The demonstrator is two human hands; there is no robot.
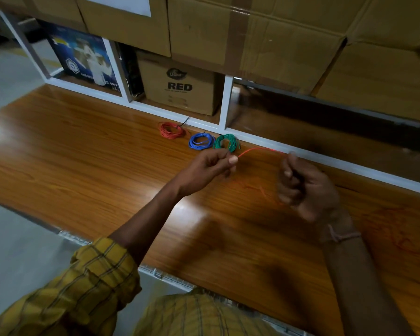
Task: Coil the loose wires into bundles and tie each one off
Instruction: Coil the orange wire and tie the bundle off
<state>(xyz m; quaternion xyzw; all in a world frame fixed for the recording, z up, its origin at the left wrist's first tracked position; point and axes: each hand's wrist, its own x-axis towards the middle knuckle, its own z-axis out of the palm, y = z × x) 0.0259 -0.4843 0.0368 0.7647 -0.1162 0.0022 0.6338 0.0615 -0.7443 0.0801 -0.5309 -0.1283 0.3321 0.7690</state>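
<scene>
The glossy wood-grain worktop (87, 151) runs bare and wide to the left, up to its metal-trimmed near edge; at the back a white shelf frame (224, 103) closes it off. Against that frame lie three round bundles side by side: a red coil (171, 129), a blue coil (200, 141) and a green coil (226, 141), the blue and green nearly touching. In front of them the left hand (211, 169) pinches a thin red wire (260, 149) between thumb and fingertips, and the wire arcs across to the right hand (306, 187), whose fingers are curled round it. That hand is blurred, and the wire's slack below it shows only as faint red streaks. Cardboard boxes (264, 37) fill the shelves, cut off at the top.
</scene>
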